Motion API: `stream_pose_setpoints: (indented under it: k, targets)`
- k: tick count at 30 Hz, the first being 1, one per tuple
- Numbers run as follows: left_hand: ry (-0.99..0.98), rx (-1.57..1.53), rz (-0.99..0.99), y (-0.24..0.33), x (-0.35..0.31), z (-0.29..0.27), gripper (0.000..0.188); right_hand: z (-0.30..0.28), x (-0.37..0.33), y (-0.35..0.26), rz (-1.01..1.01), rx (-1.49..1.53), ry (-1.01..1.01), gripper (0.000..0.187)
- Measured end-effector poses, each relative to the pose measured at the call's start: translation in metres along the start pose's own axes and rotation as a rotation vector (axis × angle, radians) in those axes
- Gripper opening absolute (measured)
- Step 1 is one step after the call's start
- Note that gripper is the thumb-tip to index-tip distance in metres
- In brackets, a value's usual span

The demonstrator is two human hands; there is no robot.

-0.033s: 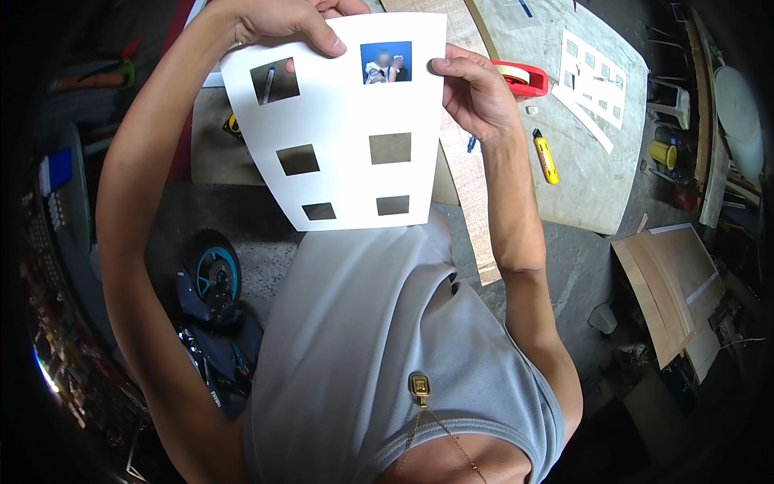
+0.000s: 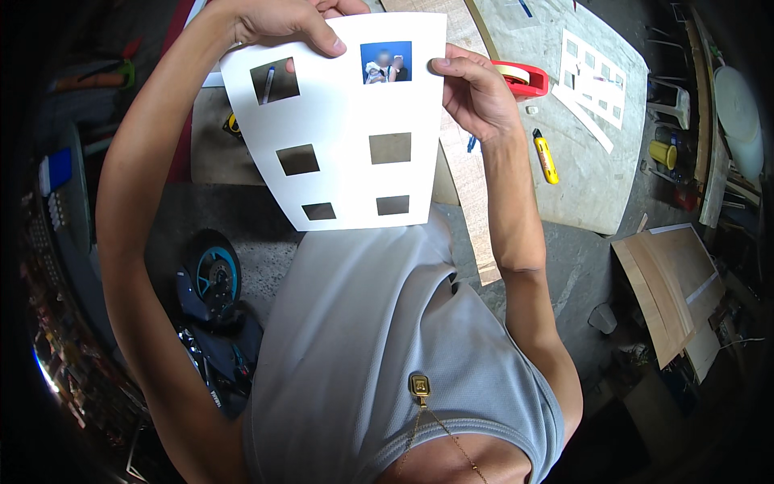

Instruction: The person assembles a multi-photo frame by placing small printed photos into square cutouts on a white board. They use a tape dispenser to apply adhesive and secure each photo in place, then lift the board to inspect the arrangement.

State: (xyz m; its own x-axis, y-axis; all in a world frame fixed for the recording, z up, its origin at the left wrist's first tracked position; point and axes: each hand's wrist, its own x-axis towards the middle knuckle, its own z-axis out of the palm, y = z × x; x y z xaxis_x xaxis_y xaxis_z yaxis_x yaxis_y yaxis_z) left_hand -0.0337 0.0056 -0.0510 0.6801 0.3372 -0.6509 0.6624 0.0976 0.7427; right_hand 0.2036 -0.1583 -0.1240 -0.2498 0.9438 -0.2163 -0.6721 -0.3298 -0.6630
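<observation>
Held up in front of me is a white sheet of card (image 2: 334, 121) with several rectangular windows cut in two columns. A small photo (image 2: 387, 68) with a blue background shows in its upper right window. My left hand (image 2: 294, 22) grips the far edge, thumb on the front face; a fingertip shows through the upper left window. On the right edge, my right hand (image 2: 480, 93) pinches the card between thumb and fingers, most of which are hidden behind it. Beyond that hand sits a red tape dispenser (image 2: 536, 79), and a yellow cutter (image 2: 546, 157) lies nearby.
Another white sheet with cut windows (image 2: 571, 60) lies on the worktable (image 2: 580, 189) at the right, beside a white strip (image 2: 584, 121). A long wooden board (image 2: 477, 218) juts over the near edge. Below left stands a motorcycle (image 2: 214, 282); wood panels (image 2: 665, 294) lean at the right.
</observation>
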Motion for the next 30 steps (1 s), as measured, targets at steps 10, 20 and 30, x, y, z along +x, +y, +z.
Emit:
stream_pose_setpoints:
  k: [10,20,30]
  targets:
    - [0.133,0.06,-0.107,0.021,-0.009,0.009,0.054,-0.001,0.002,-0.001,-0.021,-0.009,0.0,0.025]
    - [0.116,0.114,-0.057,0.023,-0.01,0.007,0.05,-0.001,0.003,-0.002,-0.028,-0.017,-0.014,0.027]
    - [0.15,0.146,-0.072,0.022,-0.01,0.008,0.049,-0.002,0.003,-0.002,-0.029,0.023,-0.044,0.024]
